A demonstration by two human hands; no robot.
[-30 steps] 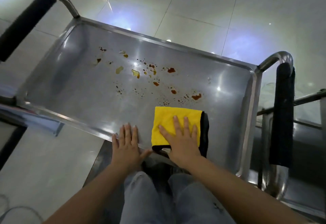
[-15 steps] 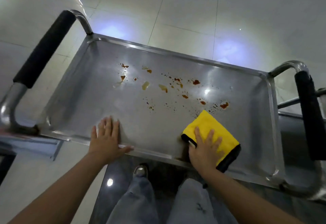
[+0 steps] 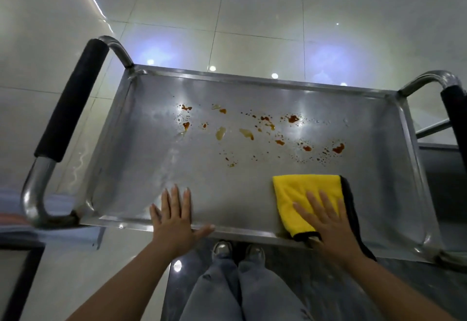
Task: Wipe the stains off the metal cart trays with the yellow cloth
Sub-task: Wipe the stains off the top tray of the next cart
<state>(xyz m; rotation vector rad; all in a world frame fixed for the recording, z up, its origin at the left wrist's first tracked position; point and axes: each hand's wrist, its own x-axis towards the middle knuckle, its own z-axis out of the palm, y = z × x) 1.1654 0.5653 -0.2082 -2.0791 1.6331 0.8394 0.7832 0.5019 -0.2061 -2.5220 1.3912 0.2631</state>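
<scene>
Where the head camera looks down, a metal cart tray (image 3: 141,169) stands on a floor of pale glossy tiles (image 3: 252,17) that mirror bluish ceiling lights. Its long axis runs left to right, and a tubular handle with a black foam grip rises at each short end, the left handle (image 3: 70,103) in full view, the right handle (image 3: 454,118) cut by the frame edge.

Lying flat inside the tray, beyond both hands, are the stains (image 3: 260,131): orange-brown drops and pale yellowish smears scattered in a loose band across the middle.

A left hand (image 3: 174,217) rests flat on the near rim, fingers straight and close together reaching into the tray, thumb spread along the rim.

Over on the near right part of the tray a right hand (image 3: 326,219) presses flat with fingers spread on the yellow cloth (image 3: 300,191). Folded into a rough square with a black border, the cloth reaches forward from under the fingers towards the stains and hangs slightly over the near rim by the wrist.

Below the tray, two legs in grey trousers (image 3: 242,288) and shoes show
</scene>
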